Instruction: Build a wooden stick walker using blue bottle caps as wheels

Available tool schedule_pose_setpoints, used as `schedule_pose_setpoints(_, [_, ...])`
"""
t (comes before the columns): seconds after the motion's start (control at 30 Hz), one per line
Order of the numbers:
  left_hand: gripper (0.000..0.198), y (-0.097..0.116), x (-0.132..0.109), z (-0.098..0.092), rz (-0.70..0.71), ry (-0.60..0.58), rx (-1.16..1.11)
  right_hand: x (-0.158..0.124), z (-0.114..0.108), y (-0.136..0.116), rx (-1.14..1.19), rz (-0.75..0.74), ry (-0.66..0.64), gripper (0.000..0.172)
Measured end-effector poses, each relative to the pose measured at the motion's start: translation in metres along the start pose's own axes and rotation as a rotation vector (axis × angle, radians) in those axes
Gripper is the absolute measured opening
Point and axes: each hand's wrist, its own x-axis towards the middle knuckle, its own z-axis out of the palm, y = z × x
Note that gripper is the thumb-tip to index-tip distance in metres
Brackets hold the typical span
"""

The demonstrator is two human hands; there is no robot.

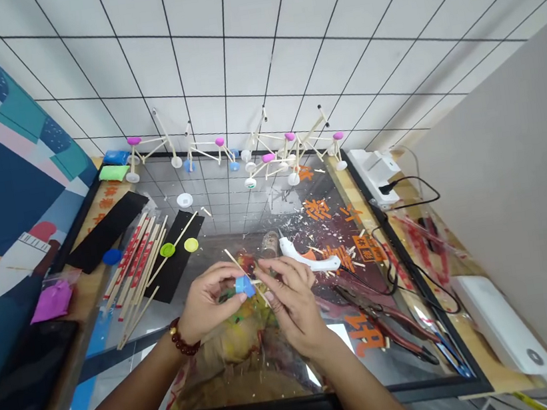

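Observation:
My left hand (213,300) pinches a blue bottle cap (244,286) between thumb and fingers, above the middle of the table. A thin wooden stick (237,262) slants across the cap. My right hand (290,297) is closed on the stick's lower end, close beside the cap. Whether the stick touches the cap I cannot tell. Just beyond my right hand lies a white glue gun (310,257) with an orange trigger. To the left, several chopsticks (136,277), some in red-printed wrappers, lie with a green cap (167,250) and a yellow cap (191,245).
Small stick bicycles with cap wheels (267,159) line the back. Pliers (389,317) lie at right, near a power strip (375,175) and a white device (505,322). A dark phone (26,392) and pink clay packet (53,300) sit at left. Wood scraps litter the glass top.

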Motion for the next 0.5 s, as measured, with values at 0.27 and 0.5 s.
schedule_pose_setpoints(0.27, [0.029,-0.002,0.002,0.004,-0.070,0.158,-0.156,0.003,-0.002,0.001,0.317,0.165,0.206,0.011])
schedule_pose_setpoints(0.5, [0.030,0.010,0.001,0.011,-0.272,0.190,-0.401,0.003,0.007,0.002,0.348,0.122,0.117,0.015])
